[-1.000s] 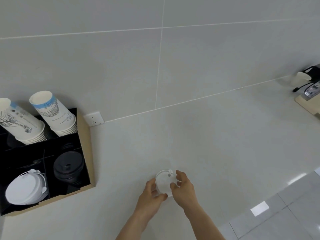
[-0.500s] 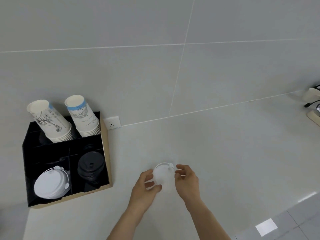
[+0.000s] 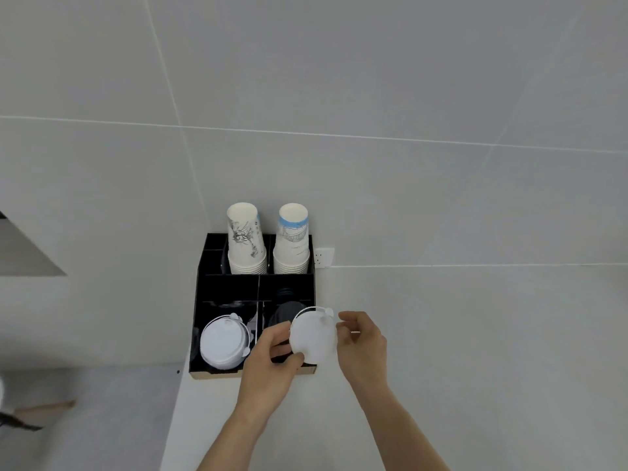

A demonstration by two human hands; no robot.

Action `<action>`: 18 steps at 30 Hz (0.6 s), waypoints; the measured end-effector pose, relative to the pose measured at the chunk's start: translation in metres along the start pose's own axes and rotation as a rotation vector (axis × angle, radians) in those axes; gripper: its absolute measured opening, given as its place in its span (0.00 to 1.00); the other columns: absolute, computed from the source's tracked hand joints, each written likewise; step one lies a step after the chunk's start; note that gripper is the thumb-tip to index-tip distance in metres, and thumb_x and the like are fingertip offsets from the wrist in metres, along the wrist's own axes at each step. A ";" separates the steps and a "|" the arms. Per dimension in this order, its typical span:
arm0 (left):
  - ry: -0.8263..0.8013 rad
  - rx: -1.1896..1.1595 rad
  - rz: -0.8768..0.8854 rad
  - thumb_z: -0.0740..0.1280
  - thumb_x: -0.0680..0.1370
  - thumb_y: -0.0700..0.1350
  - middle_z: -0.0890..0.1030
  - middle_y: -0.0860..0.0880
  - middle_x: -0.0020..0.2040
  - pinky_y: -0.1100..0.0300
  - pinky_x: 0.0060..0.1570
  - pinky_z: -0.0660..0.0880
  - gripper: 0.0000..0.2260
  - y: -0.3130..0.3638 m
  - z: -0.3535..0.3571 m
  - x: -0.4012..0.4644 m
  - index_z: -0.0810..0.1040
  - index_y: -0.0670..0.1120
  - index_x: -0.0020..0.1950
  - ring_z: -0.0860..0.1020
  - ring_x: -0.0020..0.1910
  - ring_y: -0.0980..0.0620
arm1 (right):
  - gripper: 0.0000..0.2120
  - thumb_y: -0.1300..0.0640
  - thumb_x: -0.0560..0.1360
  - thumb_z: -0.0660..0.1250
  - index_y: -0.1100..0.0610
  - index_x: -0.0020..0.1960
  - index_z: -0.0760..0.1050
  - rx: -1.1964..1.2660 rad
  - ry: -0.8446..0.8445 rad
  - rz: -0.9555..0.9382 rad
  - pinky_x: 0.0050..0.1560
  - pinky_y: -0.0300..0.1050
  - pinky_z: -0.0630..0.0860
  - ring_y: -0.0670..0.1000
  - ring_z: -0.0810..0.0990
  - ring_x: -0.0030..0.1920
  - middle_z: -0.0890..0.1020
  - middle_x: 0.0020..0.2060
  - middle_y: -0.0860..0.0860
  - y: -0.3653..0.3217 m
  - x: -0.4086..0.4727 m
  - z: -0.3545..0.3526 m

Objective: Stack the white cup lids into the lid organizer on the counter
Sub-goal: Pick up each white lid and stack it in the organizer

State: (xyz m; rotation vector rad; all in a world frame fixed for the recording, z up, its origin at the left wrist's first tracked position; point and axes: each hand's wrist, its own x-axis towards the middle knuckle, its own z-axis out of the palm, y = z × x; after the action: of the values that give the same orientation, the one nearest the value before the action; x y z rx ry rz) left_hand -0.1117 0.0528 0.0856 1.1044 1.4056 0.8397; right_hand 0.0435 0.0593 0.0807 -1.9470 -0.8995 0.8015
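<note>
I hold a white cup lid (image 3: pixel 313 338) upright between both hands, in front of the organizer's front right compartment. My left hand (image 3: pixel 268 365) pinches its lower left edge. My right hand (image 3: pixel 363 348) has its fingertips at the lid's right rim. The black lid organizer (image 3: pixel 227 289) stands at the counter's left end against the wall. Its front left compartment holds white lids (image 3: pixel 222 343). Black lids (image 3: pixel 283 314) sit in the front right compartment, partly hidden behind the held lid.
Two stacks of upturned paper cups (image 3: pixel 246 239) (image 3: pixel 293 239) fill the organizer's back compartments. A wall socket (image 3: pixel 324 257) sits just right of them. The counter's left edge (image 3: pixel 175 416) drops to the floor beside the organizer. Pale counter surface stretches to the right.
Both hands have carried the lid from the open counter over to the organizer; the view has swung left, so the organizer now sits in the middle.
</note>
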 end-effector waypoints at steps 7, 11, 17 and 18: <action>0.112 -0.016 0.026 0.70 0.72 0.37 0.80 0.62 0.57 0.65 0.49 0.74 0.21 -0.006 -0.074 0.013 0.77 0.58 0.60 0.79 0.56 0.60 | 0.11 0.63 0.76 0.63 0.49 0.52 0.80 0.014 -0.070 -0.085 0.48 0.43 0.79 0.40 0.81 0.44 0.82 0.41 0.39 -0.034 -0.021 0.071; 0.150 -0.027 0.005 0.70 0.72 0.37 0.80 0.62 0.57 0.64 0.49 0.73 0.21 -0.016 -0.107 0.025 0.77 0.58 0.60 0.78 0.56 0.59 | 0.12 0.64 0.76 0.64 0.49 0.52 0.79 -0.003 -0.129 -0.125 0.48 0.41 0.78 0.42 0.82 0.44 0.83 0.43 0.40 -0.040 -0.028 0.108; 0.143 0.039 -0.053 0.69 0.72 0.36 0.81 0.61 0.56 0.64 0.52 0.73 0.21 -0.037 -0.132 0.049 0.76 0.56 0.60 0.78 0.56 0.60 | 0.14 0.64 0.76 0.63 0.49 0.54 0.80 -0.075 -0.218 -0.145 0.51 0.47 0.83 0.43 0.83 0.47 0.85 0.47 0.42 -0.033 -0.027 0.145; 0.134 0.056 -0.062 0.69 0.72 0.36 0.81 0.61 0.56 0.62 0.54 0.74 0.21 -0.041 -0.133 0.052 0.76 0.56 0.60 0.78 0.57 0.60 | 0.14 0.64 0.76 0.63 0.49 0.55 0.80 -0.091 -0.234 -0.144 0.50 0.48 0.83 0.43 0.83 0.47 0.85 0.48 0.42 -0.031 -0.027 0.149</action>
State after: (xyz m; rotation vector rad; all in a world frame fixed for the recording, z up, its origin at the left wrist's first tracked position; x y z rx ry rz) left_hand -0.2477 0.1017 0.0496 1.0567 1.5752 0.8469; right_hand -0.0978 0.1108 0.0447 -1.8662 -1.2201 0.9295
